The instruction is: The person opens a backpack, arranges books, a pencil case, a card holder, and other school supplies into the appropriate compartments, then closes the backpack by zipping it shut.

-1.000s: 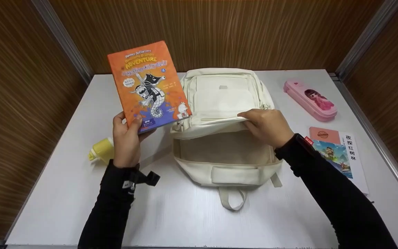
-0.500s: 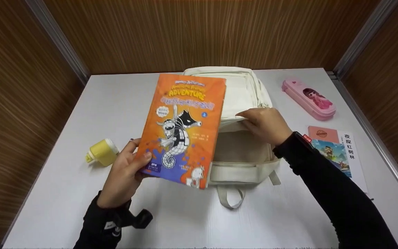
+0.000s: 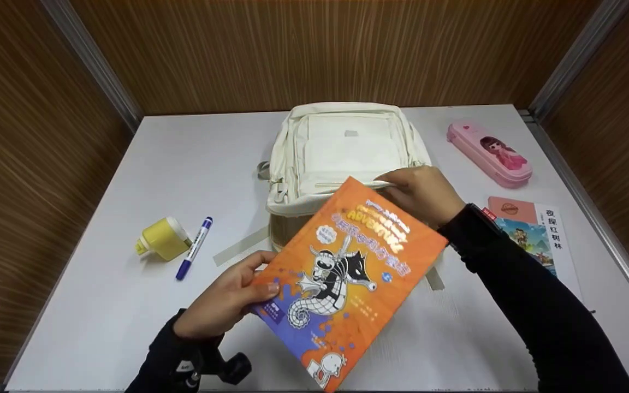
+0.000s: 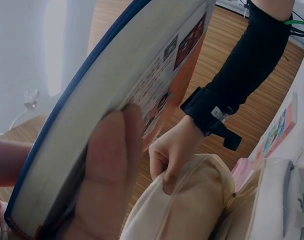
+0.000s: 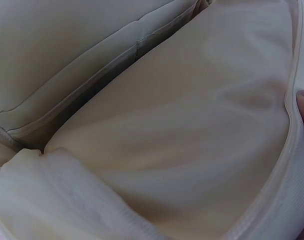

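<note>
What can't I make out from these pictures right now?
Head view: most of the opening of the backpack, behind the orange book.
Head view: some fingers of the left hand, also behind that book.
Head view: lower left part of the pink-and-white book, under the right sleeve.
Head view: print on the marker, too small.
Right wrist view: nearly all the right hand, cut off by the right edge.
</note>
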The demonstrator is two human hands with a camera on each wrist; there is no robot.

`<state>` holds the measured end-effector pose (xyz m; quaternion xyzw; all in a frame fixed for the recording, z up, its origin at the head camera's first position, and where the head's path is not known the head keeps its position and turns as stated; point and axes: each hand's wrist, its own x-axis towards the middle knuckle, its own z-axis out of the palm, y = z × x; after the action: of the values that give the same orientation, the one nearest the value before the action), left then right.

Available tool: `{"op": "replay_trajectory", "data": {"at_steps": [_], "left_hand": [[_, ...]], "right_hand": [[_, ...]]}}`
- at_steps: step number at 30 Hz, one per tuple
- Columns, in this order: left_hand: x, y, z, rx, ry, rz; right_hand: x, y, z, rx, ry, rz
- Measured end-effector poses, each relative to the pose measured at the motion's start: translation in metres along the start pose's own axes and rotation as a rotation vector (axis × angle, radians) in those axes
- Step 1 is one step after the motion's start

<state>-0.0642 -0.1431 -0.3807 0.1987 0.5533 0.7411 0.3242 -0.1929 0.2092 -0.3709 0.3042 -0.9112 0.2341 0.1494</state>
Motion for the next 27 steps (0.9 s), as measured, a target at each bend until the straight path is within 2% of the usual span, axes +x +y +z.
{"op": "replay_trajectory", "data": {"at_steps": [4, 9, 18, 25, 27], "left_hand": [[0.003, -0.007, -0.004, 0.015, -0.045, -0.046], [0.013, -0.019, -0.009, 0.020, -0.041, -0.128], [0.038, -0.041, -0.019, -0.017, 0.084, -0.257], [0.058, -0.050, -0.027, -0.066, 0.180, -0.235], [0.065, -0.052, -0.027, -0.081, 0.226, -0.230]], "right_hand": [[0.002, 0.001, 0.000, -0.011, -0.005, -0.015], [0.003, 0.002, -0.002, 0.019, -0.026, 0.019], [0.002, -0.001, -0.002, 0.033, -0.047, 0.067], [0.002, -0.002, -0.004, 0.049, -0.028, 0.041], [0.002, -0.002, -0.004, 0.054, -0.020, 0.031]]}}
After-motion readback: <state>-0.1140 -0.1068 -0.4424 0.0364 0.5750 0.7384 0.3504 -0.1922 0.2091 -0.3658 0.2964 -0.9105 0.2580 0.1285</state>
